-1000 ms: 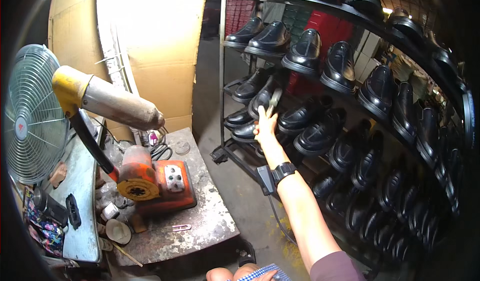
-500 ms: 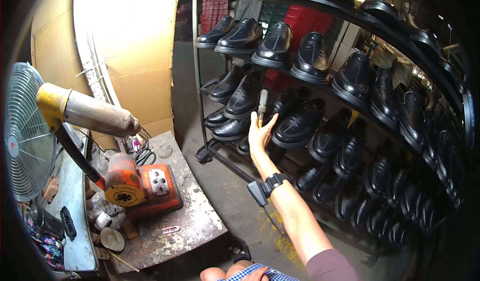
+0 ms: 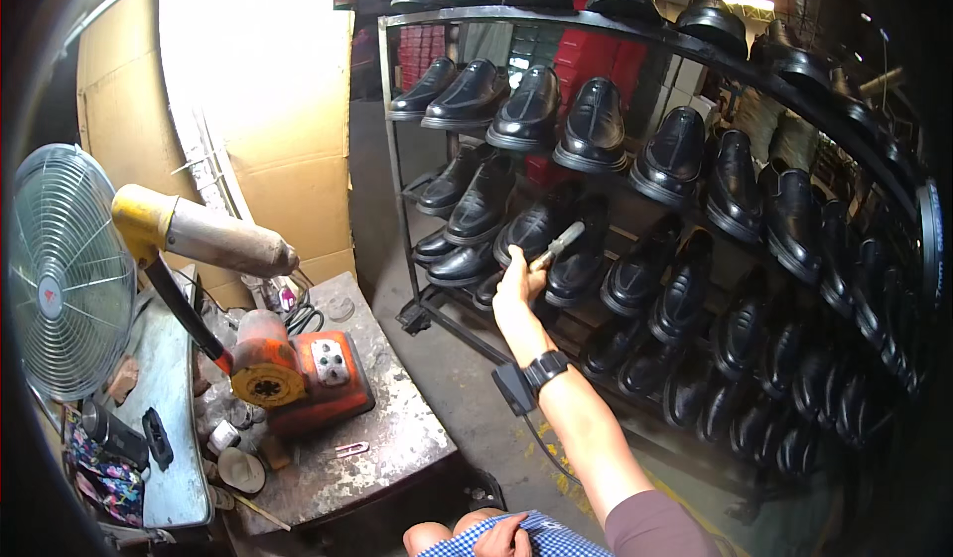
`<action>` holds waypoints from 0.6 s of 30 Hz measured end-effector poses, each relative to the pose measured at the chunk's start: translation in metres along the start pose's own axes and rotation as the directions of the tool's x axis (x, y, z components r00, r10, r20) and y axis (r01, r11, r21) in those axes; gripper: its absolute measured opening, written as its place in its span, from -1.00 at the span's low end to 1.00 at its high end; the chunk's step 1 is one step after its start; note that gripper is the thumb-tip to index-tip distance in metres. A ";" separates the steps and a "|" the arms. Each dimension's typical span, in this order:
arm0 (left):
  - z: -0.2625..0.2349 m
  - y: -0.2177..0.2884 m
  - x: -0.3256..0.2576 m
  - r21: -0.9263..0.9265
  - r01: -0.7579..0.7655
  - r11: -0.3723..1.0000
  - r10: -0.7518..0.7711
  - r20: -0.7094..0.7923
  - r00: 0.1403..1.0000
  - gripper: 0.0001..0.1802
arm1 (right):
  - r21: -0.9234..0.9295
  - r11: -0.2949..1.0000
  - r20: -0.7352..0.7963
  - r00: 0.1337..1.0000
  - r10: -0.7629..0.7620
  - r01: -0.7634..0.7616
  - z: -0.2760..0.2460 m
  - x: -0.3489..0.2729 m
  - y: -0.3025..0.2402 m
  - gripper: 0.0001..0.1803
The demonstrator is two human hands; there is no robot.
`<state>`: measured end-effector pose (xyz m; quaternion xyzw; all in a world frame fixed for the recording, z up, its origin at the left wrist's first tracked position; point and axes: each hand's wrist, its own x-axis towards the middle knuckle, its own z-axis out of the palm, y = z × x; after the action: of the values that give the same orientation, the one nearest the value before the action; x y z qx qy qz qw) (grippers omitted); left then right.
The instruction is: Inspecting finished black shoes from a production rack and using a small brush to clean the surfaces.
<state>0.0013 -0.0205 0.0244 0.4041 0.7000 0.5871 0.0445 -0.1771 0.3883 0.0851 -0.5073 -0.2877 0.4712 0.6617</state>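
Right hand (image 3: 518, 287) grips a slim tool (image 3: 566, 239) pointing toward two o'clock, likely light, stiff, best held mid-shaft; left hand (image 3: 504, 537) unclear.

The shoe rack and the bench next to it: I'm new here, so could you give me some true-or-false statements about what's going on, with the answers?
1. The right hand holds a slim tool. True.
2. The shoes nearest the tool are white. False: these shoes are black.
3. The orange machine stands on the table. True.
4. The fan is to the left of the machine in this view. True.
5. The left hand is touching the fan. False: it lies on a checked cloth.
6. The right wrist is bare. False: a black band goes around it.
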 end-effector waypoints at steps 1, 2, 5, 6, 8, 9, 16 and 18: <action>-0.001 0.001 0.002 0.009 -0.014 1.000 0.014 -0.006 1.000 -0.77 | 0.129 0.988 0.017 0.996 -0.084 0.081 0.000 -0.011 0.005 -0.35; -0.003 0.000 0.002 0.021 -0.016 1.000 0.016 -0.024 1.000 -0.77 | -0.002 0.998 0.074 0.995 -0.066 0.066 -0.004 -0.023 0.005 -0.27; -0.008 0.001 0.000 0.051 -0.010 0.999 0.014 -0.082 0.997 -0.77 | 0.000 0.998 0.200 0.978 0.057 -0.059 -0.006 -0.049 -0.020 -0.14; -0.009 0.002 0.000 0.053 -0.005 0.999 0.010 -0.088 0.996 -0.77 | -0.047 0.990 0.212 0.967 0.139 -0.132 0.000 -0.046 -0.024 -0.14; -0.009 0.008 -0.002 0.032 -0.006 0.999 0.009 -0.076 0.997 -0.78 | -0.014 0.970 0.222 0.946 0.238 -0.241 -0.004 -0.026 -0.028 -0.24; -0.001 0.013 -0.002 0.015 -0.069 0.998 0.069 -0.056 0.996 -0.80 | 0.069 0.992 0.135 0.986 0.098 -0.108 -0.021 0.027 -0.021 -0.36; -0.011 0.004 -0.010 0.080 -0.026 0.996 0.040 -0.179 0.983 -0.84 | -0.040 0.939 0.580 0.757 0.300 -0.341 -0.106 -0.089 -0.071 -0.13; -0.005 0.002 -0.010 0.063 -0.014 0.998 0.021 -0.120 0.993 -0.83 | 0.078 0.947 0.680 0.711 0.178 -0.312 -0.140 -0.074 -0.058 -0.13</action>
<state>0.0063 -0.0309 0.0237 0.3751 0.7157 0.5889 -0.0156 -0.0662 0.2624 0.1019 -0.2756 -0.3885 0.7291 0.4914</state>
